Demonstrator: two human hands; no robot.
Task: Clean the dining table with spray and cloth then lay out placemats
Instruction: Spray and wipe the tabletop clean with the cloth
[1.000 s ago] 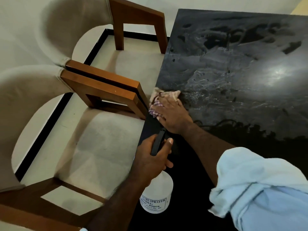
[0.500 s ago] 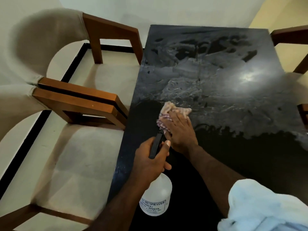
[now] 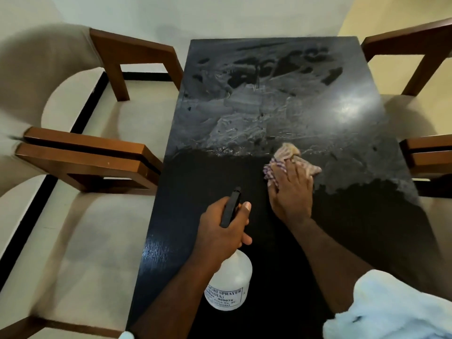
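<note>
Wiping under way on a smeared bench [image 3: 367, 241]
Right grip [image 3: 291, 192] lies flat, pressing the cloth [image 3: 288, 155] mid-bench. Left grip [image 3: 220, 231] is wrapped round the spray bottle [image 3: 231, 282]. Likely risk: the wet film [image 3: 269, 106] dries streaky beyond the cloth's reach.

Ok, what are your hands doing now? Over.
Left hand grips spray bottle. Right hand presses cloth flat on table. Far half smeared. No placemats in view.

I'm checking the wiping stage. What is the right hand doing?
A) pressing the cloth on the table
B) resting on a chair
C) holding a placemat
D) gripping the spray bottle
A: the right hand lies with straight fingers on the cloth on the table; the left hand grips the bottle.
</note>
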